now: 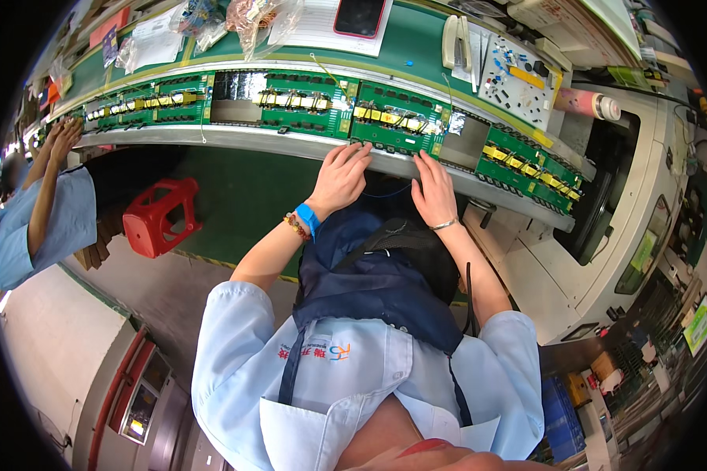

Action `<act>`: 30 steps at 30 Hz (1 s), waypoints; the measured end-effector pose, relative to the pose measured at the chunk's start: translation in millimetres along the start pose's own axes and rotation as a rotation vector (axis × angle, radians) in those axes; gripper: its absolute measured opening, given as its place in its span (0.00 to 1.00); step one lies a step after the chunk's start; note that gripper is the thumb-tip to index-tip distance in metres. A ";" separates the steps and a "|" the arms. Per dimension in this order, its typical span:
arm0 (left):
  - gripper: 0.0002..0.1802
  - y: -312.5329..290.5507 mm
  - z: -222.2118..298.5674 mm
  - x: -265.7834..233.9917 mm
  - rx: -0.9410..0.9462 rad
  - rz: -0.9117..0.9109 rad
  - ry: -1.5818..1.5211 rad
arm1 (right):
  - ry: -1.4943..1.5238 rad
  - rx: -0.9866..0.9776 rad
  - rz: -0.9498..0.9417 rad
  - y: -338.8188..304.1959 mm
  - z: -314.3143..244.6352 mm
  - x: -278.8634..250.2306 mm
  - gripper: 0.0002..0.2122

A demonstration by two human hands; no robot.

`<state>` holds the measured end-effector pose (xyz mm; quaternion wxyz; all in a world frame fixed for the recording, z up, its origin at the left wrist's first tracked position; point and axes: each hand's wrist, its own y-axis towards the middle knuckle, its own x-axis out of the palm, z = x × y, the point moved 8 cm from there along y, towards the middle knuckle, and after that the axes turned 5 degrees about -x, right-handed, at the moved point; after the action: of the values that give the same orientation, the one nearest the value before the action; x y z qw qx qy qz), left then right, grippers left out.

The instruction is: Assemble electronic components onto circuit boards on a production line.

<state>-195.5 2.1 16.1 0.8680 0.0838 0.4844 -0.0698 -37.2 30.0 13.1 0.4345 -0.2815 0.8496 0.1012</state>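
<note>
A green circuit board (pixel 385 100) with yellow parts along its middle lies on the conveyor rail in front of me. My left hand (pixel 342 177) is at its near left corner, fingers stretched forward onto the rail's near edge. Near the board's right corner, the fingertips of my right hand (pixel 434 188) touch the same edge, its fingers extended and slightly apart. Neither hand is wrapped round anything. A second board (pixel 302 100) sits close against the left side of the first. Further right lies another board (pixel 530 171), past a gap in the line.
Beyond the rail, the green bench holds a phone (pixel 359 17), plastic bags (pixel 263 23) and a tray of small components (pixel 518 82). A pink bottle (pixel 587 104) lies beside a large machine (pixel 589 235) on the right. A co-worker's hands (pixel 63 137) and a red stool (pixel 161 218) are left.
</note>
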 end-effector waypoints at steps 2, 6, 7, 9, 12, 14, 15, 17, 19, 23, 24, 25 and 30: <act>0.18 1.2 2.5 1.5 -0.015 0.004 0.007 | -0.042 -0.021 0.012 -0.7 -2.4 -2.6 0.18; 0.17 4.1 13.8 6.5 0.072 -0.010 -0.006 | -0.035 -0.047 0.022 -2.0 -4.2 -4.7 0.14; 0.17 4.6 13.1 10.4 0.066 -0.037 -0.005 | -0.042 -0.054 0.024 -2.3 -5.0 -5.4 0.12; 0.16 5.3 13.4 12.3 0.059 -0.038 -0.010 | -0.050 -0.060 0.025 -2.8 -5.7 -6.1 0.11; 0.15 9.8 21.5 9.4 0.082 -0.012 -0.014 | -0.050 -0.061 0.031 -3.5 -5.6 -6.8 0.11; 0.15 11.2 26.0 8.0 0.113 0.015 -0.015 | -0.041 -0.060 0.027 -3.7 -5.1 -6.6 0.11; 0.15 11.1 25.6 12.8 0.110 -0.013 -0.015 | -0.042 -0.059 0.027 -3.7 -5.1 -6.8 0.11; 0.15 10.7 25.4 18.5 0.108 -0.042 -0.017 | -0.036 -0.064 0.017 -3.2 -5.8 -6.3 0.11; 0.15 11.2 26.0 19.4 0.097 -0.045 -0.015 | -0.038 -0.060 0.026 -3.7 -6.0 -7.6 0.11; 0.15 18.6 39.7 21.3 0.139 -0.057 -0.051 | -0.050 -0.057 0.095 -3.7 -1.5 -15.4 0.10; 0.14 20.0 40.8 24.6 0.150 -0.075 -0.044 | -0.051 -0.057 0.095 -2.4 1.2 -17.2 0.10; 0.14 20.9 41.5 27.5 0.162 -0.092 -0.036 | -0.045 -0.043 0.128 0.2 5.5 -22.4 0.10; 0.13 19.6 41.2 30.2 0.199 -0.102 -0.028 | -0.040 0.004 0.299 24.0 29.3 -54.6 0.09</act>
<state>-141.6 11.2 13.2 0.8575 0.1437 0.4664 -0.1625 -5.5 83.2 37.1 0.4317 -0.1490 0.8735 0.1689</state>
